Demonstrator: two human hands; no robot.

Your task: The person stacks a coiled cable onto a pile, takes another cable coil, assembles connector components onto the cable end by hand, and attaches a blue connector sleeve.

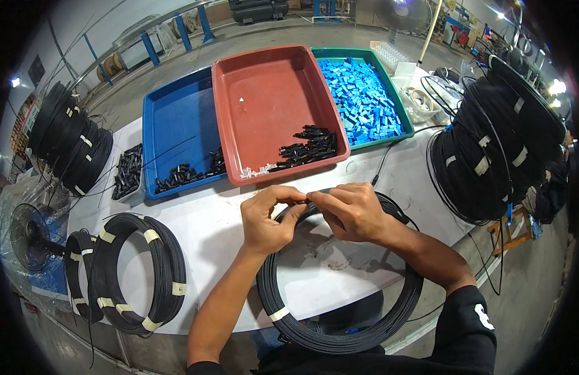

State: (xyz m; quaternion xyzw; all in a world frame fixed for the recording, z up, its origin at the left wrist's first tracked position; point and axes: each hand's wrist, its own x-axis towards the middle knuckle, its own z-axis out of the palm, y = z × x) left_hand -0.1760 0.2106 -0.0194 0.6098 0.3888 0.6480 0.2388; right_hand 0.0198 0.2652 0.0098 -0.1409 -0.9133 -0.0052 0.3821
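My left hand (267, 219) and my right hand (352, 212) meet fingertip to fingertip above the far rim of a big black cable coil (286, 320). Both are closed in a pinch. A small dark piece shows between the fingertips, too covered to make out. The coil rests on the near edge of the white table and overhangs toward my lap, with pale tape around its lower left. Just past my right hand, a thin black cable with a dark end piece (374, 180) runs up toward the green tray.
Beyond my hands stand a red tray (264, 81) with black connectors and white bits, a blue tray (177, 125) with black parts, and a green tray (409, 128) of blue pieces. Taped cable coils (171, 256) lie left. Large cable stacks (502, 137) flank the table.
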